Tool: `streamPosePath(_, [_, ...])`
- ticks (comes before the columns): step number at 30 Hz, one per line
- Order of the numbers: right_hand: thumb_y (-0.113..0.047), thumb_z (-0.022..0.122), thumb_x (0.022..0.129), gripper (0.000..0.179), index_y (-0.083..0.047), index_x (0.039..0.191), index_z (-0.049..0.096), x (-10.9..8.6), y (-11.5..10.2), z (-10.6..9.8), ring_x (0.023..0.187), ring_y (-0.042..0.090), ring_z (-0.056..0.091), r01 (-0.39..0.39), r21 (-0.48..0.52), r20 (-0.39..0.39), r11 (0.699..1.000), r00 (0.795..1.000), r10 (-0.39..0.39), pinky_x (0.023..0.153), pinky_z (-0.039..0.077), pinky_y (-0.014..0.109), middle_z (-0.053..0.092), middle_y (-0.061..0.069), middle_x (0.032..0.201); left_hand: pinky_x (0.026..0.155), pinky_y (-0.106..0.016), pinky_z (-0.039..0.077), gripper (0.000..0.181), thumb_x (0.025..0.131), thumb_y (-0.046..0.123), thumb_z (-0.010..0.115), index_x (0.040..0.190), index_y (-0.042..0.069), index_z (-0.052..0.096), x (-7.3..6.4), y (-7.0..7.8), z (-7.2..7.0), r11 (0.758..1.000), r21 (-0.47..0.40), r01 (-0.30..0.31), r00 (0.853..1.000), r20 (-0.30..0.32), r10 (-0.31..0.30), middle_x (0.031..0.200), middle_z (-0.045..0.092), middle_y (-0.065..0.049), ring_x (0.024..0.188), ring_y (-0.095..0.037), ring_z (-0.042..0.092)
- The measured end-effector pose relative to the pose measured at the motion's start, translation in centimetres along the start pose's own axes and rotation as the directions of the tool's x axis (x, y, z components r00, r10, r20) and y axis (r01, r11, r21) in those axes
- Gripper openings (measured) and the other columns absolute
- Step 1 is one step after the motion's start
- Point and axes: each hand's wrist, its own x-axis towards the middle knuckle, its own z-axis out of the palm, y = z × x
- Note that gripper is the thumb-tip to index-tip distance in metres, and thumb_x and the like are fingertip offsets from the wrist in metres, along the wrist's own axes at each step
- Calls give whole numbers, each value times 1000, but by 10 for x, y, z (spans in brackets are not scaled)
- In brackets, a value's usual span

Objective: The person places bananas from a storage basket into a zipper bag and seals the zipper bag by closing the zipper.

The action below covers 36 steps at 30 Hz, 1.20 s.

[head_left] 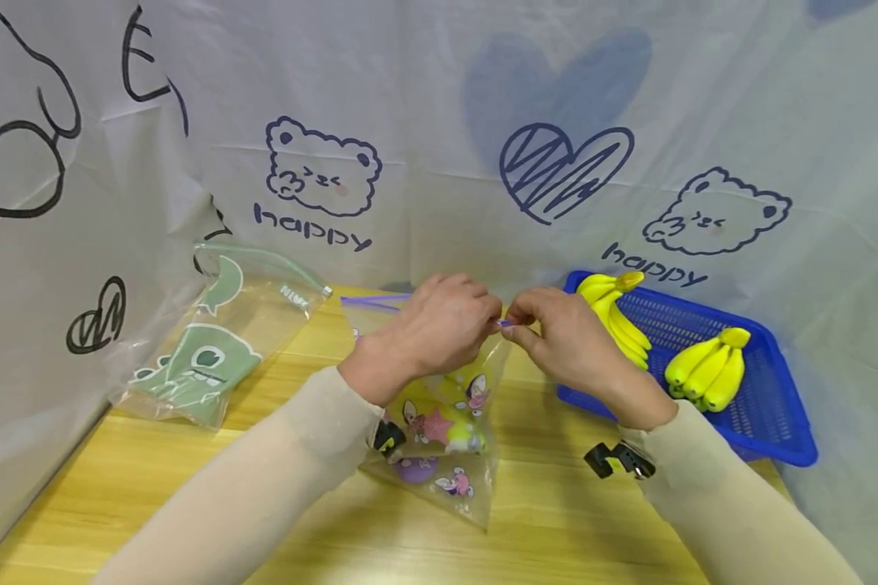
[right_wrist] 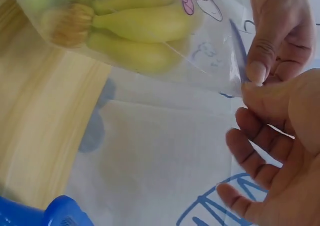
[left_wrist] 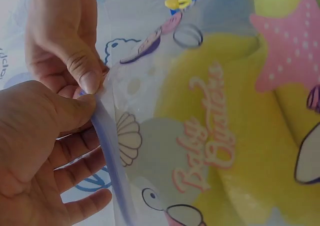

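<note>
A clear zip bag (head_left: 475, 479) printed with pink and purple sea creatures stands upright at the middle of the table. Yellow bananas (right_wrist: 145, 25) show through its film. My left hand (head_left: 439, 325) pinches the purple zip strip (left_wrist: 107, 141) near its right end, between thumb and fingers. Right beside it, my right hand (head_left: 571, 337) pinches the corner of the same strip, thumb tips nearly meeting. In the left wrist view the starfish print (left_wrist: 295, 43) and lettering lie over the yellow fruit.
A second clear zip bag (head_left: 212, 357) with a green monster print leans against the cloth backdrop on the left. On the right, a blue basket (head_left: 775, 406) holds two bunches of bananas (head_left: 710, 370). Wrinkled printed cloth (head_left: 424, 162) walls the table's back and sides.
</note>
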Motion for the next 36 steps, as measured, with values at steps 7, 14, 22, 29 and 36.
streamPosePath(7, [-8,77,95,3,-9,92,76,1,3,7,86,25,65,158,-32,-120,987,980,-161,82,50,45,76,4,90,89,-43,53,20,107,31,61,106,16,75,-1,-2,-4,1000,10,0,1000,20,0,104,75,0,106,-25,62])
streamPosePath(14, [-3,78,88,12,-12,83,71,0,8,5,84,25,62,252,-139,-262,958,923,-281,82,42,47,73,0,82,79,-42,54,19,107,30,60,100,19,75,5,1,-14,999,50,-8,1000,12,8,96,73,1,101,-26,64])
streamPosePath(22, [-4,71,99,12,-9,88,72,-1,5,6,83,20,60,44,154,-240,987,971,-6,78,48,39,70,5,88,93,-35,51,20,109,29,59,106,15,74,11,-11,-6,924,-379,53,998,55,-35,99,74,3,95,-17,65])
streamPosePath(29, [-4,72,98,11,-8,87,72,2,4,5,84,23,61,97,126,-286,987,956,-57,78,48,41,70,6,86,78,-34,53,23,109,30,60,101,13,73,9,-14,-3,892,-451,30,999,-14,-40,90,73,2,79,-16,62])
streamPosePath(36, [-12,66,102,7,-11,96,69,-6,10,-17,86,24,56,-132,144,-120,981,981,150,79,43,40,67,6,97,72,-32,53,19,107,27,62,102,14,75,-2,-22,-15,931,-339,135,989,110,-103,86,71,5,74,-14,62])
